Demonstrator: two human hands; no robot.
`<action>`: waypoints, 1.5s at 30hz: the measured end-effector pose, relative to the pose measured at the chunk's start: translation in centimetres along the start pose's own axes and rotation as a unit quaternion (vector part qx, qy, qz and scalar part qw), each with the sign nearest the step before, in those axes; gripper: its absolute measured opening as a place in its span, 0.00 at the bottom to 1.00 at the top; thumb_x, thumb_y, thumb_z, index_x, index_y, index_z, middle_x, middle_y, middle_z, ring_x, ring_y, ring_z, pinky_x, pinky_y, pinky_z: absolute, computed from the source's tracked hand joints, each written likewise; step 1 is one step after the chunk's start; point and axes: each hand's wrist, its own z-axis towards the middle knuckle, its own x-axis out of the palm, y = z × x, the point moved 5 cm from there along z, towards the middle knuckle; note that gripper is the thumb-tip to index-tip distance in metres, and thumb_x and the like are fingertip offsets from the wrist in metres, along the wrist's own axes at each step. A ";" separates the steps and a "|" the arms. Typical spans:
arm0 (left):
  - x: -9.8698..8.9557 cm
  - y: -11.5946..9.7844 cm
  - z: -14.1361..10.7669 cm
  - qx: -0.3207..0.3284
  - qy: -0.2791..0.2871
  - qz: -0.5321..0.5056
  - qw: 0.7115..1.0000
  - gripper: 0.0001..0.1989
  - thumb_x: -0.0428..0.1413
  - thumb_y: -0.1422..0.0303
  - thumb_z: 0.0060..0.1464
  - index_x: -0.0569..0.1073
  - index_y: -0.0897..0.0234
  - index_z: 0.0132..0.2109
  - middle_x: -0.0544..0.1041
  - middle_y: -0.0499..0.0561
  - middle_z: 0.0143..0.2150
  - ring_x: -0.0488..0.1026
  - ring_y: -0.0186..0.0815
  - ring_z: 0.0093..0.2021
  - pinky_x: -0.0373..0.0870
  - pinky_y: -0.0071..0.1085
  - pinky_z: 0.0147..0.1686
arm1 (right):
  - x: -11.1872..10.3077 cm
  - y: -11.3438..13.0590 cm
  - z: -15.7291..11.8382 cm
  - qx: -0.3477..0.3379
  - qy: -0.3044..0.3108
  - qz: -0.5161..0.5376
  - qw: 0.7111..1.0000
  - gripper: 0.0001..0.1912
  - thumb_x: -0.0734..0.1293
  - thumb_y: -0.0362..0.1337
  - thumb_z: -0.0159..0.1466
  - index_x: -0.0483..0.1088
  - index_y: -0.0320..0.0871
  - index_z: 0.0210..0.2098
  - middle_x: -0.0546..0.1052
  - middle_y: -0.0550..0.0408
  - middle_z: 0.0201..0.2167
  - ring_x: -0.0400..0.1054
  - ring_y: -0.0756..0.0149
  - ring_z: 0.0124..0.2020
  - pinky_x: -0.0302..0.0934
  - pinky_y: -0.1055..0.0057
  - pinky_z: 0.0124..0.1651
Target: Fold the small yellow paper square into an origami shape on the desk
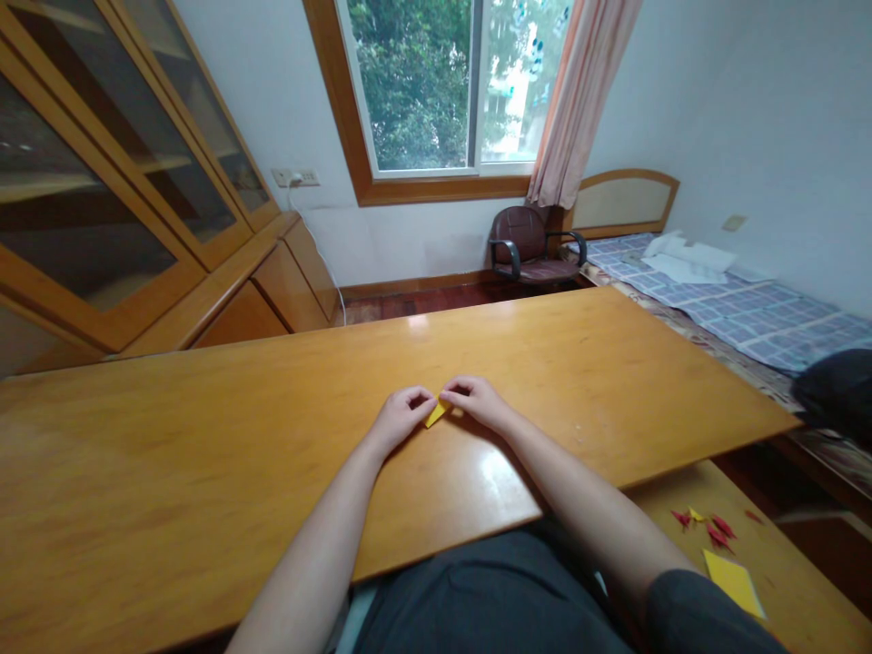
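Between my hands, just above or on the wooden table (224,454), is a small folded piece of yellow paper (437,414). My left hand (403,413) pinches its left upper side with thumb and forefinger. From the other side my right hand (475,398) pinches the paper's upper right edge. The fingertips of both hands come close together at its top. Part of the paper is hidden behind the fingers, so its full folded shape cannot be made out.
On a lower wooden surface at the right lie several small red folded paper pieces (718,531), a small yellow one (696,515) and yellow paper sheets (734,583). A maroon armchair (521,238) stands beyond the table, a bed (742,300) to the right, a glass-door cabinet (129,163) at left.
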 end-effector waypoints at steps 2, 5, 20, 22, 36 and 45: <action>0.0 -0.2 0.0 0.001 -0.001 0.009 1.000 0.12 0.57 0.59 0.52 0.76 0.64 0.32 0.75 0.48 0.28 0.69 0.34 0.28 0.64 0.27 0.30 | -0.1 0.0 0.0 0.003 -0.008 0.002 1.000 0.10 0.68 0.41 0.58 0.74 0.39 0.30 0.76 0.55 0.27 0.68 0.67 0.30 0.61 0.72 0.34; -0.3 -0.2 0.0 -0.002 -0.012 0.000 1.000 0.12 0.57 0.59 0.52 0.75 0.64 0.31 0.74 0.47 0.27 0.69 0.34 0.28 0.64 0.27 0.30 | -0.3 -0.3 0.0 0.021 -0.018 0.035 0.999 0.12 0.69 0.43 0.57 0.73 0.39 0.30 0.75 0.56 0.25 0.66 0.69 0.27 0.59 0.73 0.32; -1.9 0.8 0.1 -0.024 -0.102 -0.102 0.989 0.10 0.59 0.62 0.48 0.72 0.65 0.27 0.73 0.47 0.26 0.69 0.33 0.29 0.64 0.26 0.32 | -1.7 -1.2 0.0 0.053 -0.105 0.145 0.982 0.13 0.70 0.45 0.53 0.69 0.40 0.25 0.69 0.60 0.20 0.61 0.72 0.22 0.56 0.74 0.26; -2.3 1.4 0.1 -0.044 -0.145 -0.138 0.979 0.11 0.59 0.61 0.47 0.71 0.64 0.28 0.72 0.46 0.26 0.68 0.31 0.28 0.64 0.25 0.29 | -2.1 -1.1 0.0 0.050 -0.125 0.156 0.978 0.14 0.71 0.45 0.52 0.69 0.41 0.24 0.69 0.60 0.20 0.61 0.71 0.22 0.56 0.74 0.26; -0.7 -0.4 0.0 0.043 -0.069 0.037 0.996 0.10 0.57 0.61 0.52 0.77 0.63 0.32 0.76 0.49 0.30 0.71 0.36 0.32 0.65 0.28 0.34 | -0.8 -0.8 -0.1 0.039 -0.048 0.106 0.992 0.14 0.70 0.45 0.55 0.72 0.39 0.28 0.72 0.59 0.23 0.64 0.72 0.24 0.57 0.74 0.29; 0.1 -1.4 -0.1 0.073 -0.028 0.124 0.989 0.10 0.54 0.64 0.55 0.75 0.63 0.31 0.76 0.50 0.29 0.70 0.35 0.32 0.63 0.29 0.34 | 0.0 -0.8 0.1 -0.027 -0.005 -0.052 0.998 0.10 0.68 0.41 0.58 0.76 0.40 0.32 0.76 0.56 0.26 0.65 0.70 0.27 0.57 0.74 0.31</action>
